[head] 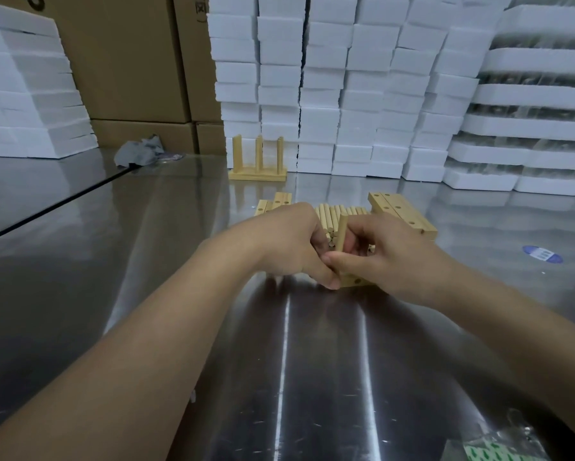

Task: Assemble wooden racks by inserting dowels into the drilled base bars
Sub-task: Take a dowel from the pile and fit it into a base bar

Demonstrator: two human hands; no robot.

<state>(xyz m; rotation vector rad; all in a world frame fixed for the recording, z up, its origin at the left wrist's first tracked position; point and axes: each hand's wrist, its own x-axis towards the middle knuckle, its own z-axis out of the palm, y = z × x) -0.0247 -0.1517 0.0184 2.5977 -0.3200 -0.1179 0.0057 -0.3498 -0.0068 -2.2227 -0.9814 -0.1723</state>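
Observation:
A drilled wooden base bar (354, 281) lies on the steel table under both hands. One dowel (341, 232) stands upright from it. My right hand (389, 254) curls its fingers round that dowel. My left hand (289, 244) grips the bar's left end, its thumb pressed against the bar's front. Behind the hands lies a pile of loose dowels (341, 212). Drilled bars are stacked at the right (400, 211) and a few more lie at the left (274, 202). A finished rack (257, 163) with upright dowels stands further back.
White foam blocks (329, 78) are stacked high along the back and at the left (26, 94). Cardboard boxes (129, 61) stand behind. A grey rag (139, 153) lies far left. A blue sticker (542, 253) marks the table; a plastic bag (499, 440) lies near right.

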